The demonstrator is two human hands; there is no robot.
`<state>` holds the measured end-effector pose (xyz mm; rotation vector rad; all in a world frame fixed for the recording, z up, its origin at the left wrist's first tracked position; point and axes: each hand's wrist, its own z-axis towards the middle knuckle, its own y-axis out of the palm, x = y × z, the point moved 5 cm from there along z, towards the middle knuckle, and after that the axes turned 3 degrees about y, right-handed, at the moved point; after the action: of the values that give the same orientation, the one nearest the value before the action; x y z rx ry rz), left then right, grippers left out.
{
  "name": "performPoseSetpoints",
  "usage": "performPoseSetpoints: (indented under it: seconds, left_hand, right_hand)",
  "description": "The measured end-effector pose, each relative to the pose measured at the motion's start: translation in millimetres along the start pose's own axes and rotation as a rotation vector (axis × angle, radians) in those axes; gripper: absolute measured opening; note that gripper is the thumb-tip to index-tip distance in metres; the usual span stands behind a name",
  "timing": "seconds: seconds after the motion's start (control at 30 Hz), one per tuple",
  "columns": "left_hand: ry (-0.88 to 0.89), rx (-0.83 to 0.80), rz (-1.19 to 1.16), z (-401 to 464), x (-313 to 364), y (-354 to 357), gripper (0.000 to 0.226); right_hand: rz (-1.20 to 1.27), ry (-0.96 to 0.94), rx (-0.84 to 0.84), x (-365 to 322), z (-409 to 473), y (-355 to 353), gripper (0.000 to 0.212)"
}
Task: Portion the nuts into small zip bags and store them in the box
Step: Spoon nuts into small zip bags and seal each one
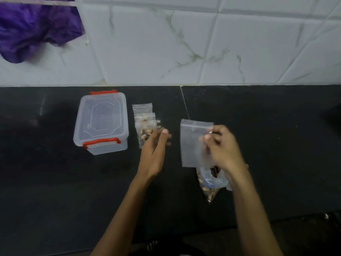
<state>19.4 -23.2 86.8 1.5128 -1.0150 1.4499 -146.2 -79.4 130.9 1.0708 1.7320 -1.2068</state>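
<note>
While the right hand (219, 145) pinches an empty zip bag (193, 143), the blurred left hand (156, 145), fingers loose, hides filled bags (144, 124).

box (101, 122) clear, red latches | counter (55, 182) black | cloth (35, 26) purple

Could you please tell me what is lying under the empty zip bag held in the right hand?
Below the empty zip bag and the right hand, a larger clear bag of nuts lies on the black counter. Its upper part is covered by bag and hand.
</note>
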Motion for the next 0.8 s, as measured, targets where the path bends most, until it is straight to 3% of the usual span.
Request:
performPoseSetpoints:
  seconds: [0.1, 0.23, 0.33, 0.4, 0.6, 0.73, 0.8]
  left_hand:
    - [-0.109, -0.149, -0.079, -2, -3, -8, 0.038]
    - [-0.087, -0.122, 0.041, -4, -13, -28, 0.020]
    - [-0.067, -0.199, 0.178, -3, -16, -33, 0.020]
    - [-0.058, -0.214, 0.205, -2, -16, -34, 0.020]
    - [0.036, -0.078, 0.397, 10, -12, -31, 0.005]
    - [0.069, -0.085, 0.480, 26, -13, -28, 0.009]
    - [0.124, 0.003, 0.575, 30, -9, -25, 0.023]
  right_hand:
    - [-0.017, 0.022, -0.080, 9, 0, 36, 0.012]
    - [-0.046, 0.025, -0.179, 17, -2, 61, 0.025]
    - [-0.151, -0.114, -0.162, 10, 0, 61, 0.035]
    - [-0.271, -0.220, -0.197, 3, 4, 60, 0.024]
    - [-0.455, -0.258, -0.329, -4, 8, 67, 0.015]
    - [-0.421, -0.279, -0.276, -8, 13, 67, 0.015]
    - [-0.349, -0.259, -0.232, -10, 18, 65, 0.018]
